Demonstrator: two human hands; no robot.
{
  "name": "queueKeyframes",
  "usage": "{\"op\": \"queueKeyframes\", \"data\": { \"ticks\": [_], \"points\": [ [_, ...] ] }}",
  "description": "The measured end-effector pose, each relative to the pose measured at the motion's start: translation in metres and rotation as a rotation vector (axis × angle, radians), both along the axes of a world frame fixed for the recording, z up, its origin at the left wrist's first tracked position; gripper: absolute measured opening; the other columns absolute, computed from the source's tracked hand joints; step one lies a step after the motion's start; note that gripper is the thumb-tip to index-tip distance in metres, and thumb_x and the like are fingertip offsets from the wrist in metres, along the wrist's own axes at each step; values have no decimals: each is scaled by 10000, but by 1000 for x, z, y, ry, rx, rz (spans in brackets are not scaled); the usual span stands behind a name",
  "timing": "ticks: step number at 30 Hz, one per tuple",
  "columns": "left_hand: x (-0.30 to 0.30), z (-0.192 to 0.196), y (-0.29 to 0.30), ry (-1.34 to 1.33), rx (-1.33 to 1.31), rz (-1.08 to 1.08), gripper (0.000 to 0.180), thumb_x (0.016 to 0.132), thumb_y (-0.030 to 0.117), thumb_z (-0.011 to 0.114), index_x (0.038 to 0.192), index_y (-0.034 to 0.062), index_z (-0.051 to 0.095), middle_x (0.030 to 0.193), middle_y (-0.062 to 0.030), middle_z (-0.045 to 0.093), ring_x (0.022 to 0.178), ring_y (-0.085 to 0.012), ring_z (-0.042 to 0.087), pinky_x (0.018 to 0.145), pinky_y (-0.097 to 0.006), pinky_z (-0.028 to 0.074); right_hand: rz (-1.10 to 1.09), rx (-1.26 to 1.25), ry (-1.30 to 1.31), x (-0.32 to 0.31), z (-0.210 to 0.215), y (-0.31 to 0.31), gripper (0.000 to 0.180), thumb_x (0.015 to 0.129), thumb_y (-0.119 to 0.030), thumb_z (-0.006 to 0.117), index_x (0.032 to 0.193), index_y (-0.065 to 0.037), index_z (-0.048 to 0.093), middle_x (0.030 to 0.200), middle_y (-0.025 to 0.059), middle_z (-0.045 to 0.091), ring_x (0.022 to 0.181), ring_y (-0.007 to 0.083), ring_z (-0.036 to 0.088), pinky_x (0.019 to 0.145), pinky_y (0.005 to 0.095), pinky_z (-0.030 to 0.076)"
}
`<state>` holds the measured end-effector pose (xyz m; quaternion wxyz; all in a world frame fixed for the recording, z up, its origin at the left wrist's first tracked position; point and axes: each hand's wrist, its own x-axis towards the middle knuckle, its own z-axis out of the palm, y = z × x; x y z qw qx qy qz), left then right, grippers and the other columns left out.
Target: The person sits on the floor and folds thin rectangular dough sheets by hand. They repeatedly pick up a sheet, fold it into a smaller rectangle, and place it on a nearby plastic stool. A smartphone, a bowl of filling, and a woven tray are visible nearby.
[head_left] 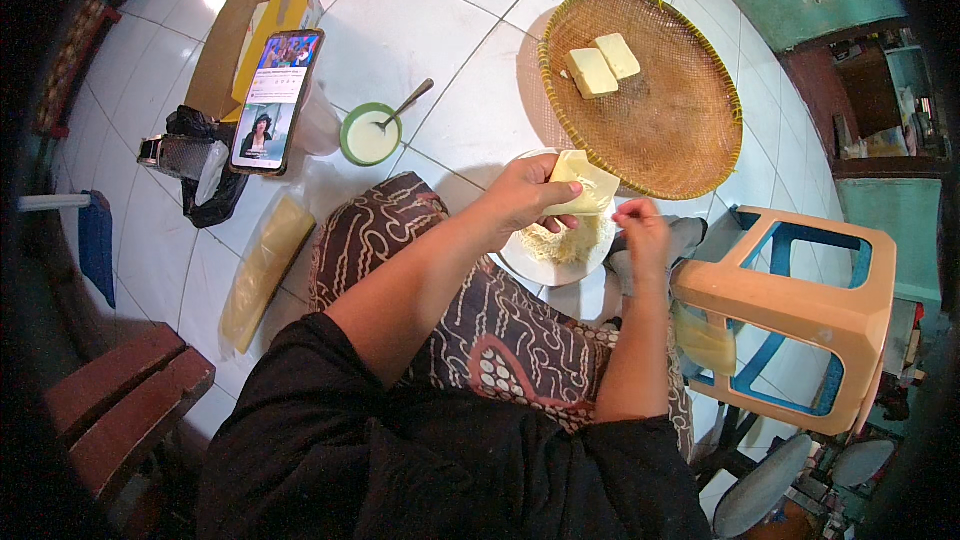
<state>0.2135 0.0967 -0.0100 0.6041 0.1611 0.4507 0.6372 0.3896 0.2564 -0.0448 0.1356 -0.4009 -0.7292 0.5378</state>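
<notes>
My left hand (525, 202) holds a thin, pale yellow pastry wrapper (578, 168), its thumb pressed on top, with pale shreds lying on the sheet. Just right of it is my right hand (643, 230), fingers pinched together close to the wrapper's edge; whether anything is between them is too small to tell. Beneath both hands a white plate (552, 275) carries a heap of pale yellow shreds (565, 240), partly hidden by the left hand and wrapper. Beyond, a round woven tray (670, 110) bears two pale yellow folded blocks (592, 73).
A green bowl (352, 151) holds white liquid and a spoon (412, 98). Left of it a phone (275, 105) leans upright. A plastic-wrapped yellow pack (265, 265) lies by my left knee. An orange stool (800, 310) lies on its side at right; a brown wooden seat (130, 400) stands lower left.
</notes>
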Motion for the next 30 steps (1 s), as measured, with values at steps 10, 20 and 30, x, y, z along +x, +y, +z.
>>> {"op": "queueKeyframes", "data": {
  "ticks": [10, 20, 30],
  "points": [
    [5, -2, 2, 95, -5, 2, 428, 825, 235, 608, 1161, 18, 455, 953, -61, 601, 744, -109, 584, 581, -222, 458, 36, 438, -98, -12, -79, -36, 154, 703, -10, 518, 856, -29, 515, 792, 134, 549, 773, 290, 543, 685, 327, 430],
    [1, 1, 1, 131, -35, -28, 550, 753, 122, 650, 1226, 6, 393, 964, -58, 587, 793, -113, 580, 609, -233, 449, -316, -413, 271, -21, -16, -30, 260, 623, 118, 496, 818, -53, 520, 743, -11, 478, 662, 86, 448, 578, 195, 352],
    [2, -7, 2, 216, -36, -26, 601, 712, 50, 623, 1261, 18, 381, 1012, -65, 578, 830, -114, 569, 659, -230, 445, -346, -335, 307, -25, -16, -35, 248, 638, 103, 484, 827, -47, 540, 756, -7, 491, 701, 99, 446, 649, 227, 375]
  ]
}}
